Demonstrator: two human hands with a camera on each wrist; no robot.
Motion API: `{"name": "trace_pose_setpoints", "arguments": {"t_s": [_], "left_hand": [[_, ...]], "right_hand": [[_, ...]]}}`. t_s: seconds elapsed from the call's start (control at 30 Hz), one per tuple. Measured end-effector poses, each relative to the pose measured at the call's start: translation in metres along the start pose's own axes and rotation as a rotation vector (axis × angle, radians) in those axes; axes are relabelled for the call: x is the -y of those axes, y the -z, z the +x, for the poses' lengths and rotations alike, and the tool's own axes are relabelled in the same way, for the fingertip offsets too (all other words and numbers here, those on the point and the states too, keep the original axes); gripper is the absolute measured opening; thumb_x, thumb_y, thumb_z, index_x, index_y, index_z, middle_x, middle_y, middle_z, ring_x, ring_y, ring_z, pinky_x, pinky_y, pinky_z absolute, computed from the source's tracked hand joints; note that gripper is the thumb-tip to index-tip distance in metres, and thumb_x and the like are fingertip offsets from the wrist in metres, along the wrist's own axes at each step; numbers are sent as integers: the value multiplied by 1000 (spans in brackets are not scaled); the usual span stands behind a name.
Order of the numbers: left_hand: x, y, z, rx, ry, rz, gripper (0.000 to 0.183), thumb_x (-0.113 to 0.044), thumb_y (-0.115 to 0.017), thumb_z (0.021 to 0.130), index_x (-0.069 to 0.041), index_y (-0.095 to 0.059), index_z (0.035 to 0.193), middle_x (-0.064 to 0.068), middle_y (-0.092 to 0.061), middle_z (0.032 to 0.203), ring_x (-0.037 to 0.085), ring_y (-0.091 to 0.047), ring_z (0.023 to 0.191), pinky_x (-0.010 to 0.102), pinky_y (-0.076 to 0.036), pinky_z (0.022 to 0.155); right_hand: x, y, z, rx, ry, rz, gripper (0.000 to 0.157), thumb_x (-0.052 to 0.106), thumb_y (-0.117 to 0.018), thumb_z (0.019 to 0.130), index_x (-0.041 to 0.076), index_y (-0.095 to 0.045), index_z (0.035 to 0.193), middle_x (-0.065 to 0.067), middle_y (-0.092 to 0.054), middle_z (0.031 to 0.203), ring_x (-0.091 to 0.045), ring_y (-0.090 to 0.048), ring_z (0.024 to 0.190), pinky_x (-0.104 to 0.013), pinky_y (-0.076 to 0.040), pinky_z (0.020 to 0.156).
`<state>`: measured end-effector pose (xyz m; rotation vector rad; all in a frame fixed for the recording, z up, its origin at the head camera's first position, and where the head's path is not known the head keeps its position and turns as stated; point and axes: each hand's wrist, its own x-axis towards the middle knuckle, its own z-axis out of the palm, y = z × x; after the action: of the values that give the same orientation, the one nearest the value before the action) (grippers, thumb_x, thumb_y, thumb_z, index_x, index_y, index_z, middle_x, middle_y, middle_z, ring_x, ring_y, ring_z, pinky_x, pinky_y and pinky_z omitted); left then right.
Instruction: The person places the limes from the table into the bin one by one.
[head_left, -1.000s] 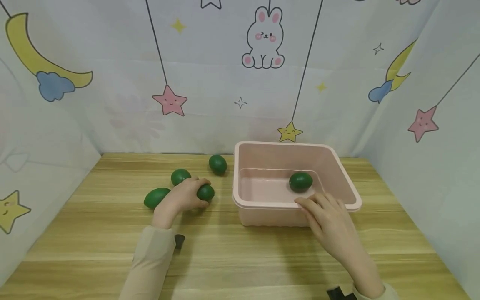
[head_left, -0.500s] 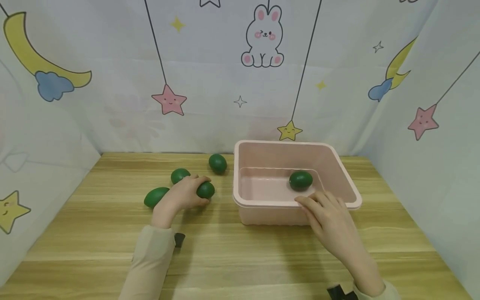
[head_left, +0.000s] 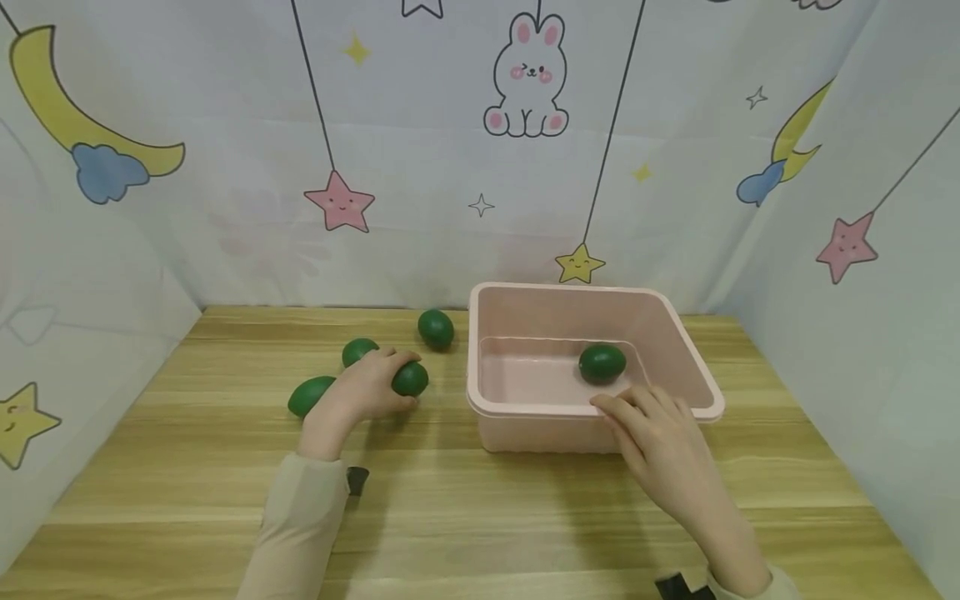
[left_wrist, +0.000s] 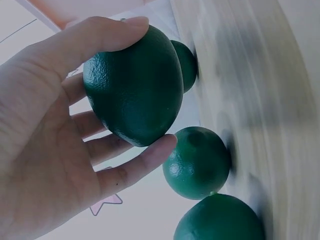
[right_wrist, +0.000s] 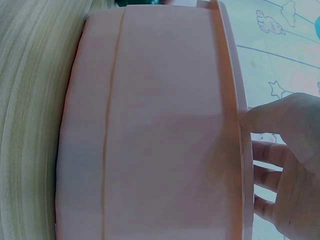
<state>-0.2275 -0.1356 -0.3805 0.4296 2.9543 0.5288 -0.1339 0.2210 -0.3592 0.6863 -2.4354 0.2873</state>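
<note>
My left hand curls round a dark green lime, thumb on one side and fingers on the other. In the left wrist view this held lime appears apart from the tabletop. Two more limes lie by that hand, one behind it and one to its left, both partly hidden. Another lime lies further back. With thumb and fingers, my right hand pinches the near rim of a pink plastic box. Inside the box, toward its right, rests one lime.
The box stands on the right half of a wood-grain table. White cloth printed with stars, moons and a rabbit closes off the back and both sides. Dark pieces show near both wrists.
The left hand and its lime have risen very slightly. The right hand stays on the box rim, and the other limes and the box have not moved.
</note>
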Motion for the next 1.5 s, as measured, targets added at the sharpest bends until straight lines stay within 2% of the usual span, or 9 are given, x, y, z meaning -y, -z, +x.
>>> {"name": "trace_pose_setpoints", "arguments": {"t_s": [0.27, 0.63, 0.9, 1.27, 1.5], "left_hand": [[-4, 4, -2, -27, -26, -25, 62, -30, -69, 78, -17, -45, 133, 14, -45, 136, 33, -46, 121, 52, -43, 92], [-10, 19, -9, -91, -66, -22, 58, -28, -70, 77, -17, -48, 130, 11, -54, 122, 29, -53, 108, 48, -47, 84], [-19, 27, -6, -107, -104, -8, 60, -28, -69, 77, -15, -47, 131, 12, -54, 121, 27, -54, 103, 43, -47, 82], [-31, 41, -7, -142, -175, -3, 58, -26, -71, 75, -13, -50, 128, 13, -54, 118, 28, -55, 101, 44, -48, 83], [-35, 48, -8, -165, -184, 10, 59, -27, -72, 74, -12, -51, 127, 13, -53, 123, 29, -55, 104, 45, -48, 86]], "right_hand": [[-1, 2, -2, 1, -2, -18, 28, 13, -66, 79, 19, -66, 106, 5, -59, 87, -13, -50, 83, -29, -34, 68], [1, 0, 0, -1, 9, -20, 27, 16, -65, 80, 19, -65, 107, 4, -59, 87, -14, -50, 84, -30, -35, 69], [0, 0, -1, -1, 1, -13, 26, 16, -65, 81, 19, -65, 107, 4, -59, 88, -14, -50, 84, -31, -35, 70], [1, 2, -2, 4, -12, -14, 27, 13, -67, 79, 20, -66, 106, 5, -58, 86, -13, -49, 83, -28, -33, 68], [1, 1, -2, -5, -5, -14, 25, 16, -64, 81, 20, -66, 106, 5, -58, 86, -13, -49, 83, -29, -34, 68]]}}
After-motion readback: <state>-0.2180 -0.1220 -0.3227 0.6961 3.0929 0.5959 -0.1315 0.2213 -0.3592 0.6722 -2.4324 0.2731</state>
